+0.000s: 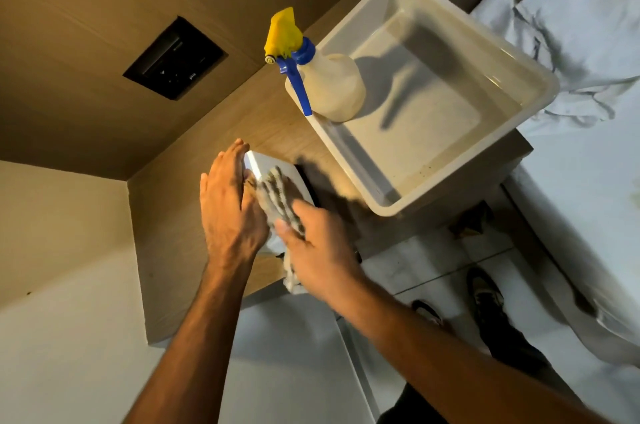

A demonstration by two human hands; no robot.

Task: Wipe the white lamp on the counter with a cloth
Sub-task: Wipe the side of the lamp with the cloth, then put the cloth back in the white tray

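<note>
The white lamp (256,163) on the wooden tabletop (277,125) is steadied by the flat left hand (228,208). A grey cloth (280,201) is pressed onto it by the right hand (318,250). Nearby, a spray bottle (329,84) is seen standing in a white tub (540,77).

Warm yellow light, fairly dim. Hard dark shadow of spray bottle (325,84) falls inside tub (540,77). Right hand (322,250) and cloth (280,201) slightly blurred. Wide lens bends lines near edges. Bed (588,42) looks pale bluish.
</note>
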